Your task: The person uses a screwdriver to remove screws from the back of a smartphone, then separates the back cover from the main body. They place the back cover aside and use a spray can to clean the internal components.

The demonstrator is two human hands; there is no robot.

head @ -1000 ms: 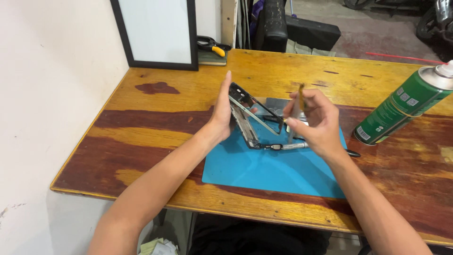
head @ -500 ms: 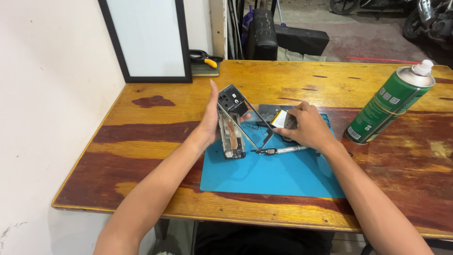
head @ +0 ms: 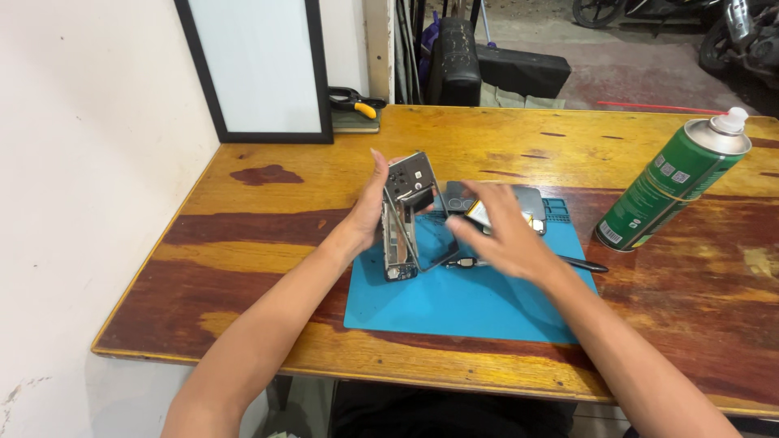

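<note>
Your left hand (head: 375, 212) reaches in from the lower left with the forearm stretched across the counter (head: 260, 235). Its fingers are wrapped around the back of an opened phone frame (head: 408, 217), which you hold upright and slightly tilted over the left edge of the blue work mat (head: 471, 300), its bare inner side turned toward you. Your right hand (head: 499, 235) comes in from the lower right, palm down, fingers curled over the mat just beside the frame. It pinches a small flat part with a yellow edge (head: 479, 212) between thumb and fingertips.

Behind your right hand a dark phone back panel (head: 527, 199) lies flat at the far edge of the mat. A thin black tool (head: 584, 264) lies on the mat's right edge, pointing right.

Well to the right stands a green spray can (head: 669, 191) with a white cap and nozzle, leaning as the view tilts, with white and yellow label patches on its side. At the far left of the counter a black-framed white board (head: 256, 69) stands against the wall, and just beside it lie pliers with yellow handles (head: 357, 101).

The counter is varnished wood, worn to dark red patches. A white wall runs along your left. Past the counter there is a black padded seat (head: 487, 73) on a bare concrete floor (head: 633, 57).
</note>
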